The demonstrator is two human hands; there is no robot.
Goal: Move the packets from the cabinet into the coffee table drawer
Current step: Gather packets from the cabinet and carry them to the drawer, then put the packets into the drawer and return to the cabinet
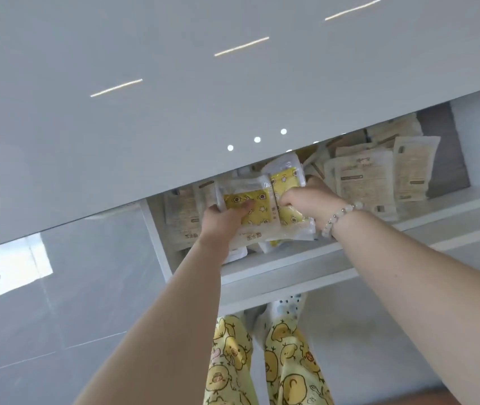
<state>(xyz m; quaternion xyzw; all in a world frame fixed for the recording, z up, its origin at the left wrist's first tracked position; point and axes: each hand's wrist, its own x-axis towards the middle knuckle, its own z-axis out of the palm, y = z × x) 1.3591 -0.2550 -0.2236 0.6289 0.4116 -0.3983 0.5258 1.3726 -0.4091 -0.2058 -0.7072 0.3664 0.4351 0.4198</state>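
Hands at the open cabinet (156, 238), seen from above. Its glossy grey top (145, 127) fills the frame from 9 through 12 to 2 o'clock and overhangs the opening, which runs from the centre toward 3 o'clock. Both arms reach up from 6 o'clock into that opening. Left hand (222, 222) grips one of two yellow packets (251, 210): the thumb lies flat across the printed face, while the other fingers pass behind the packet and are hidden. Right hand (306, 200), at 3 o'clock of the left, has its fingers curled onto the second packet and holds it; a bead bracelet (338, 215) circles this wrist. The two packets touch side by side, clear-wrapped with a yellow star print, and sit inside the cabinet above its white shelf (291, 267); whether they rest on the shelf or are lifted cannot be told. Beige packets (379, 182) stand upright in overlapping rows at 2 to 3 o'clock of the hands, and more lean at 9 o'clock of the left hand, beside the side wall. Below the shelf, at 6 o'clock, yellow chick-print trousers (291, 361) and pale socks (287, 306) stand on a grey floor (57, 302).
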